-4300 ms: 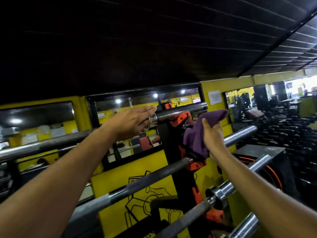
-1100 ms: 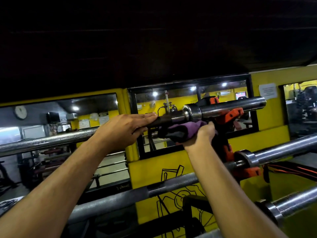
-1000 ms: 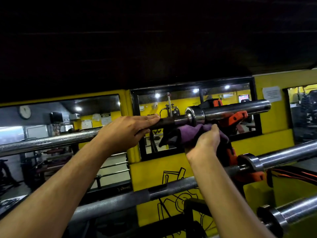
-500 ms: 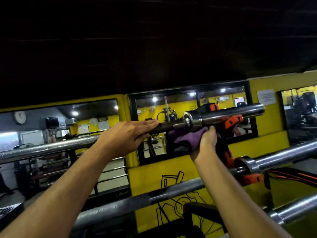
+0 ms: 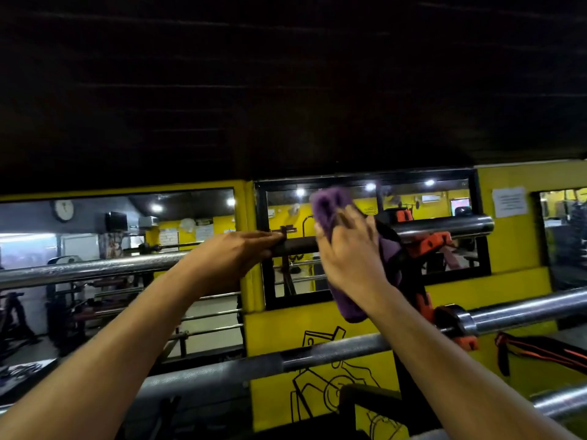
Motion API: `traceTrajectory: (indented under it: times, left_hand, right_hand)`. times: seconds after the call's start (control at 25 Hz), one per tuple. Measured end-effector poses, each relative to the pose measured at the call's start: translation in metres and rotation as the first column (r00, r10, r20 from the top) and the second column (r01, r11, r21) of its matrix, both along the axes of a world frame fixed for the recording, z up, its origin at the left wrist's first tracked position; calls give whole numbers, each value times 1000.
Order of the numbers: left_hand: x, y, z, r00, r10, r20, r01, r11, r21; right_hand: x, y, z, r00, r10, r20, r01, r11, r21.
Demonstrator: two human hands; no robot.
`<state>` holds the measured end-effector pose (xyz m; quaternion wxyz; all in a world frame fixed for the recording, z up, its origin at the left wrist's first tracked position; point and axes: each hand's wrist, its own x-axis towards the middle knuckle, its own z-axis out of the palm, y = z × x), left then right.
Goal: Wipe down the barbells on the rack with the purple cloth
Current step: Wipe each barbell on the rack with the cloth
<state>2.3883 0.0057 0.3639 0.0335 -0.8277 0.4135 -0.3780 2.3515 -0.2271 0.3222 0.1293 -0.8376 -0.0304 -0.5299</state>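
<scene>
The top barbell runs across the rack at chest height, its chrome sleeve ending at the right. My left hand rests over its dark shaft with the fingers stretched out along it. My right hand presses the purple cloth over the bar near the collar, which the hand and cloth hide. The cloth drapes over the top and hangs down below my wrist. A second barbell lies lower, and a third bar's end shows at the bottom right.
The black rack upright with orange hooks stands just right of my right hand. Behind is a yellow wall with mirrors and a paper notice. An orange-and-black strap lies at the lower right.
My right hand has come up from under the top bar and now lies over it with the cloth draped across. The left hand has stayed on the shaft.
</scene>
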Motion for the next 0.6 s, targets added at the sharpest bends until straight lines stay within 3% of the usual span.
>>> traceTrajectory:
  times: [0.04,0.12,0.28,0.36,0.4,0.48,0.56,0.6]
  left_hand:
    - [-2,8,-2,998,65,20,-64,997,-54]
    - [-2,16,-12,994,83,71,-74,990,-122]
    - [4,16,-17,994,2,112,13,991,-135]
    - [9,18,-18,992,-1,128,17,992,-124]
    - [12,20,-19,991,0,135,17,993,-118]
    - [14,21,-20,987,-11,161,31,993,-117]
    - [14,19,-20,978,-23,206,47,992,-115]
    - [14,18,-19,976,-9,216,35,993,-117]
  right_hand:
    - [11,2,5,984,-170,-42,164,979,-123]
    - [25,11,19,944,-320,-72,298,929,-219]
    - [25,17,52,936,-262,-235,218,956,-198]
    - [26,10,29,967,-247,-55,238,962,-132]
    - [25,10,5,974,-202,103,209,975,-70]
    - [18,13,-47,953,-13,302,-9,997,71]
    - [21,20,-82,933,181,312,-258,939,228]
    - [19,32,-92,920,263,291,-364,851,379]
